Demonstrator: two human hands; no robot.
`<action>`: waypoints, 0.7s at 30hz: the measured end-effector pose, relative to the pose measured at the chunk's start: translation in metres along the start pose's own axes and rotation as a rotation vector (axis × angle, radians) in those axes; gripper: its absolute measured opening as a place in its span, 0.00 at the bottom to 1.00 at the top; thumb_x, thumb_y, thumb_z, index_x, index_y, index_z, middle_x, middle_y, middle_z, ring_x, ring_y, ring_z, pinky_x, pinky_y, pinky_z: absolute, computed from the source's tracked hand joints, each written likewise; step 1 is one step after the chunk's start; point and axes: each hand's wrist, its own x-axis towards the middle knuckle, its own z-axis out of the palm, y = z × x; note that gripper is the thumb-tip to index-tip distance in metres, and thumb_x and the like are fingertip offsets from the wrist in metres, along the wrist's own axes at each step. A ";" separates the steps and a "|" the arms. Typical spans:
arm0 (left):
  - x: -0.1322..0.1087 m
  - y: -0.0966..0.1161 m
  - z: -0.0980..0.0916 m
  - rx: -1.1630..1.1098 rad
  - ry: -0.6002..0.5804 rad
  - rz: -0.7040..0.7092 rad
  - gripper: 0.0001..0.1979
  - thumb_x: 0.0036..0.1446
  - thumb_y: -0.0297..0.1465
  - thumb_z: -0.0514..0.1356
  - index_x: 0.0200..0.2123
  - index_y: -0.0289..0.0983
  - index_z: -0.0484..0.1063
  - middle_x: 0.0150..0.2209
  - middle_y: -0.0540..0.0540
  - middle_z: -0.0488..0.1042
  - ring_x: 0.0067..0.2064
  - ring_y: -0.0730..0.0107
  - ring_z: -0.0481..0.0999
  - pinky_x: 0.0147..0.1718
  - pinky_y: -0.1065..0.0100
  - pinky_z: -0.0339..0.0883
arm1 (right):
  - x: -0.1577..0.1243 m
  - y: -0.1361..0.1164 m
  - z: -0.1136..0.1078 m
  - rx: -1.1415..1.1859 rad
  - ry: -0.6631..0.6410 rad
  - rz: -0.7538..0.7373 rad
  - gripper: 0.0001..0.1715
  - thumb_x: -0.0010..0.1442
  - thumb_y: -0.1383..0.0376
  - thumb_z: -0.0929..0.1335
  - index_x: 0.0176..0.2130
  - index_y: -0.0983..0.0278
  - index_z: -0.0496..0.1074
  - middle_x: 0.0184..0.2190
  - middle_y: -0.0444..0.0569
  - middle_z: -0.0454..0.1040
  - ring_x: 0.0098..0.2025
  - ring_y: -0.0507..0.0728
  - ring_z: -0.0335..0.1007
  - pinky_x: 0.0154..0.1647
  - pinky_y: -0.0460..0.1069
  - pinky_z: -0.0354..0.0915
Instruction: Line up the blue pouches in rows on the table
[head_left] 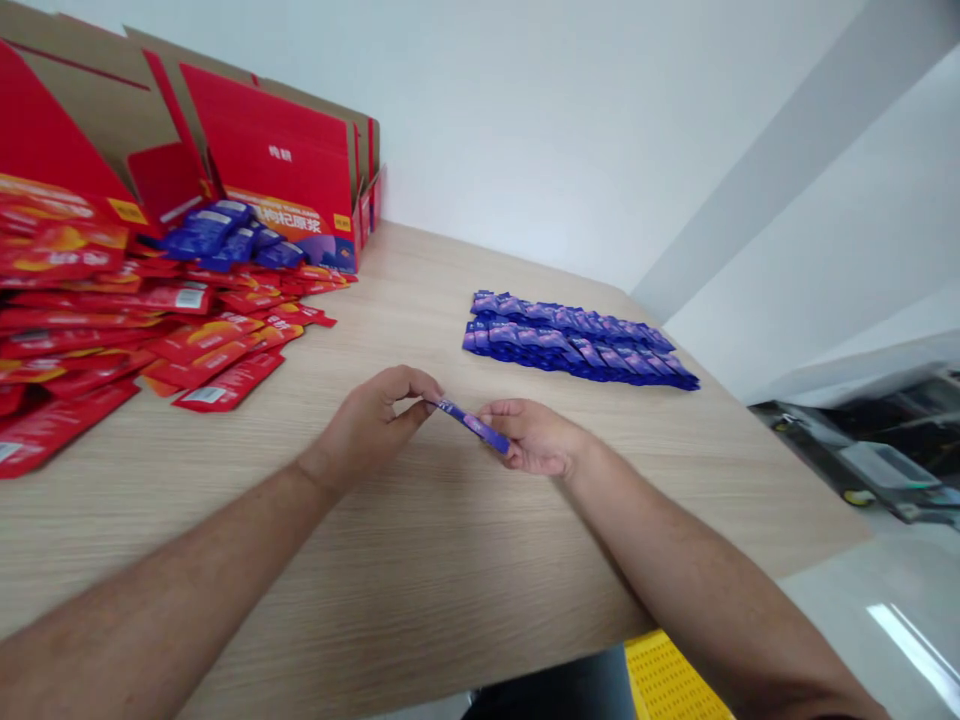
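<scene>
Between my hands is a narrow purple sachet [472,425], pinched at its upper end by my left hand [371,425] and at its lower end by my right hand [532,438]. To the right, several purple sachets lie in tidy overlapping rows [574,343] on the wooden table [420,560]. A loose heap of red sachets [127,320] spreads over the table's left side, with a small pile of purple sachets [225,235] at its back.
An open red and kraft cardboard box [285,160] stands at the back left against the white wall. The table's right edge drops to a pale floor, where a dark machine or cart [862,450] sits. A yellow perforated mat [667,680] shows below the front edge.
</scene>
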 end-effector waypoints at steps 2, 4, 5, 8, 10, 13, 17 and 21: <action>0.000 -0.005 0.001 0.005 0.011 -0.026 0.08 0.59 0.35 0.62 0.42 0.41 0.74 0.48 0.44 0.79 0.50 0.61 0.79 0.52 0.55 0.75 | -0.007 0.000 -0.008 -0.023 0.077 -0.053 0.08 0.63 0.64 0.73 0.36 0.65 0.70 0.16 0.37 0.67 0.13 0.45 0.56 0.12 0.39 0.56; 0.001 -0.012 0.002 0.020 0.013 -0.082 0.15 0.58 0.36 0.62 0.48 0.41 0.72 0.53 0.42 0.76 0.53 0.59 0.78 0.51 0.53 0.76 | -0.016 -0.008 -0.023 -0.032 0.187 -0.125 0.10 0.63 0.63 0.74 0.36 0.64 0.70 0.17 0.38 0.67 0.14 0.45 0.57 0.13 0.39 0.58; 0.001 -0.016 0.002 0.034 0.006 -0.110 0.17 0.57 0.36 0.62 0.49 0.41 0.72 0.54 0.42 0.75 0.53 0.58 0.77 0.50 0.53 0.77 | -0.020 -0.014 -0.035 -0.038 0.254 -0.166 0.11 0.63 0.62 0.74 0.36 0.63 0.69 0.17 0.37 0.67 0.14 0.45 0.57 0.14 0.38 0.59; 0.002 -0.026 0.002 0.090 -0.025 -0.159 0.19 0.56 0.37 0.61 0.51 0.41 0.71 0.53 0.41 0.75 0.54 0.56 0.76 0.47 0.53 0.78 | -0.032 -0.042 -0.080 -0.076 0.499 -0.292 0.08 0.65 0.64 0.72 0.37 0.62 0.68 0.18 0.37 0.66 0.15 0.45 0.59 0.16 0.39 0.62; 0.003 -0.029 0.002 0.114 -0.050 -0.172 0.20 0.56 0.37 0.60 0.52 0.41 0.71 0.53 0.40 0.75 0.54 0.56 0.76 0.45 0.54 0.78 | -0.035 -0.062 -0.115 -0.108 0.684 -0.354 0.05 0.67 0.67 0.68 0.37 0.61 0.67 0.18 0.37 0.65 0.16 0.46 0.60 0.17 0.39 0.63; 0.004 -0.031 0.002 0.131 -0.084 -0.189 0.20 0.56 0.38 0.60 0.52 0.41 0.71 0.52 0.41 0.76 0.53 0.55 0.77 0.45 0.55 0.79 | -0.031 -0.085 -0.160 -0.194 0.933 -0.319 0.08 0.69 0.71 0.64 0.36 0.61 0.65 0.18 0.36 0.62 0.17 0.47 0.59 0.19 0.41 0.63; 0.005 -0.031 0.001 0.144 -0.112 -0.223 0.21 0.55 0.38 0.60 0.52 0.41 0.71 0.52 0.41 0.77 0.54 0.55 0.77 0.46 0.53 0.78 | -0.014 -0.096 -0.190 -0.304 1.028 -0.202 0.11 0.65 0.73 0.66 0.32 0.61 0.64 0.17 0.38 0.61 0.18 0.49 0.60 0.21 0.42 0.63; 0.006 -0.030 0.000 0.151 -0.123 -0.249 0.21 0.54 0.38 0.60 0.52 0.40 0.71 0.52 0.40 0.77 0.53 0.55 0.78 0.48 0.53 0.78 | 0.004 -0.096 -0.196 -0.430 1.039 -0.133 0.12 0.62 0.72 0.69 0.29 0.62 0.65 0.16 0.39 0.63 0.19 0.49 0.61 0.21 0.43 0.63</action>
